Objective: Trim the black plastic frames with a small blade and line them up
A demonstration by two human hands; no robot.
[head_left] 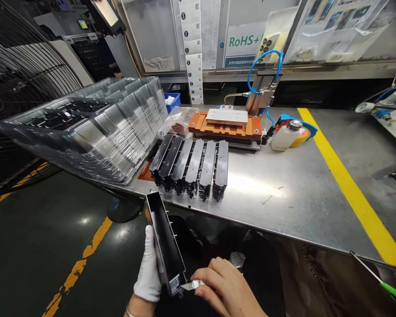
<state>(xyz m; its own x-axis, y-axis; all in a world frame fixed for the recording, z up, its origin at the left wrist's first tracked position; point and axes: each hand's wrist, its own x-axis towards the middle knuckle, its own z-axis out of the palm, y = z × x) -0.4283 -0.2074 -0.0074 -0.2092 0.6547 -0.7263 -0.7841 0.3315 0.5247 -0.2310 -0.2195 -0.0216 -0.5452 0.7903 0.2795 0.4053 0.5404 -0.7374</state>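
My left hand [148, 273], in a white glove, grips a long black open box-shaped part [166, 242] below the table's front edge. The part is tilted, its hollow side facing up. My right hand [222, 286], ungloved, pinches a small blade [192, 285], whose tip points left at the part's near end. Beyond them, several black parts [195, 165] like it stand in a row on the metal table [267, 189].
Stacked clear plastic trays [119, 127] stand at the left, dark parts inside. An orange fixture [224, 125] with a blue hose sits behind the row, beside a white bottle [285, 136]. A green-handled tool [394, 293] is at the lower right.
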